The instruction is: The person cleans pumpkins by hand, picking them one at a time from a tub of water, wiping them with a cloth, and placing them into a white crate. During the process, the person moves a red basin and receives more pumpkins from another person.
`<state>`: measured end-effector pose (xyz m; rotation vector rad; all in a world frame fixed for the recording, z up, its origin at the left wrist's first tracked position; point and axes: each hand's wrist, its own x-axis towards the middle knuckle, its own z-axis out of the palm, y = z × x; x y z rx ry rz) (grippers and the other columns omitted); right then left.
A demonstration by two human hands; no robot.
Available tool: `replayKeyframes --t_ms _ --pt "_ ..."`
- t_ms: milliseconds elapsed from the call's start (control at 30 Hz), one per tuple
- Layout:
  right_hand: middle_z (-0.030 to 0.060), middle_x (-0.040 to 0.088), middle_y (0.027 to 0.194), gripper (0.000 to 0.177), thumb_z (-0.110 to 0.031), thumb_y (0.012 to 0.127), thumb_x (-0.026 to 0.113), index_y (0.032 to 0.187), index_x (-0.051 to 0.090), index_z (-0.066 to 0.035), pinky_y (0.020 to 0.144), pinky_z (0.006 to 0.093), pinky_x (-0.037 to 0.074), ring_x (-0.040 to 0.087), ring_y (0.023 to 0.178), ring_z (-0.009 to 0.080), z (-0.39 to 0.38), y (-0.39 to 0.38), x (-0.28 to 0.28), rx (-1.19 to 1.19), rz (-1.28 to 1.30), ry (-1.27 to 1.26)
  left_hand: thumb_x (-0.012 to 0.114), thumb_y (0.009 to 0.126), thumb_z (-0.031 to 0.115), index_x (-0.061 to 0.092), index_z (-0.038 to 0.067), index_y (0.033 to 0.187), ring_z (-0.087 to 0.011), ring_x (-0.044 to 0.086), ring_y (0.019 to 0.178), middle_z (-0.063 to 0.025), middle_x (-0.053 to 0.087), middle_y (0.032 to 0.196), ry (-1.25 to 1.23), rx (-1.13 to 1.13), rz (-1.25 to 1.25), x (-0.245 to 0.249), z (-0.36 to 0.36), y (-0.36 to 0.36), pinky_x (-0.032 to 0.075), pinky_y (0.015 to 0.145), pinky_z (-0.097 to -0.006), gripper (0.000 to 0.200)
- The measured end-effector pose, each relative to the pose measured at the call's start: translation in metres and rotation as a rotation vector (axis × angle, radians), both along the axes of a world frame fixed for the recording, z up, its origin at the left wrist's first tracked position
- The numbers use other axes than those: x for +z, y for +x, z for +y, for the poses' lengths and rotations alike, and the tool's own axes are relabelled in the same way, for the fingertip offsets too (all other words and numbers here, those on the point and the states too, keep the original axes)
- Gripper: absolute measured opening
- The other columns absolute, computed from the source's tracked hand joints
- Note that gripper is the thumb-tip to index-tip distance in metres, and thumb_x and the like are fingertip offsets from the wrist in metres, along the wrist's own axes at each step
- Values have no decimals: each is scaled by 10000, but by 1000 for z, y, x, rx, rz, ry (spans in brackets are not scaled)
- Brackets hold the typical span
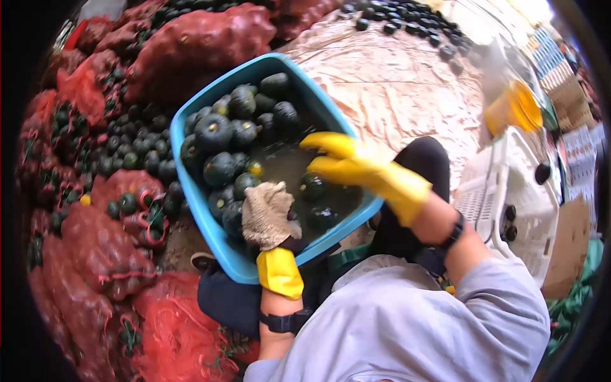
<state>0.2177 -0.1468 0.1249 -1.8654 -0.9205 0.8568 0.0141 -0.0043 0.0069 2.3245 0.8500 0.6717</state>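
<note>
Over the tub (pixel 238 270), my right hand (pixel 356 164) is loosely spread, empty; cloth (pixel 267 207), probably for grip, hides whatever my left hand (pixel 271 232) has.

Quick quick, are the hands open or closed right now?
Left hand: mostly hidden by beige cloth, so open or closed can't be told.
Right hand: open, spread over the blue tub.

Pale floor sheet (pixel 394 89); bright light (pixel 533 11)

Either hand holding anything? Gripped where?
Right hand: nothing visibly held, fingers spread. Left hand: beige cloth covers its fingers, so whether they grip it, or anything beneath, can't be told.
</note>
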Motion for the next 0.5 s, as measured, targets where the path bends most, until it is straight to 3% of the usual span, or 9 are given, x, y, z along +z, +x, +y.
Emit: replayKeyframes --t_ms 67,100,133,167,233,333,400,467,500 --pt "165 661 1435 602 -255 862 797 1431 655 -122 1049 470 553 642 1302 386 51 -8 -114 425 -624 -211 844 807 135 689 101 1104 -244 731 986 -57 750 1059 -52 -10 -80 15 0 2 576 904 -348 337" --pt "182 636 1465 618 -236 846 807 1435 659 -118 1054 526 542 630 1315 391 68 -24 -146 534 -654 -531 800 848 144 683 77 1108 -246 728 975 -70 745 1057 -119 -20 -121 14 2 0 582 896 -349 292" --pt "189 609 1504 530 -253 895 773 1400 690 -117 1058 590 524 608 1351 391 52 -49 -170 257 -876 -296 755 890 153 678 52 1112 -247 725 963 -82 739 1055 -213 -29 -187 12 3 0 588 887 -350 256" --pt "180 625 1530 456 -266 944 731 1381 740 -138 1121 550 523 602 1404 406 104 -47 -206 120 -679 -512 711 931 162 673 28 1116 -248 722 952 -95 734 1053 -345 -48 -272 6 2 6 594 879 -351 232" --pt "128 635 1530 625 -370 824 867 1415 732 -217 1126 493 529 620 1393 354 107 -36 -185 709 -810 -785 622 1014 180 662 -21 1125 -251 716 929 -121 724 1048 -614 -58 -431 -5 -2 15 606 862 -353 233" --pt "192 687 1425 713 -466 845 843 1436 682 -101 1028 484 572 662 1311 381 87 -30 -184 304 -335 -692 616 1026 126 646 -29 1145 -252 711 947 -133 714 1059 -826 -31 -502 -21 9 16 610 864 -349 197" --pt "205 668 1448 877 -507 745 922 1458 650 -75 1058 472 556 656 1322 365 60 -14 -161 181 -26 -513 663 979 42 634 -9 1141 -253 706 977 -126 710 1065 -890 -36 -533 -42 27 13 607 870 -350 172" --pt "208 669 1429 902 -497 774 924 1499 590 -76 1123 442 510 639 1336 378 38 -26 -147 5 258 -283 664 986 93 637 5 1100 -255 698 974 -120 714 1058 -345 -25 -372 -15 2 21 601 871 -367 146" --pt "207 662 1433 894 -494 789 919 1501 579 -75 1146 443 489 625 1350 383 18 -48 -86 3 327 -157 670 945 117 644 17 1013 -260 714 965 -116 719 1024 -41 -194 -74 19 8 23 594 852 -375 123"
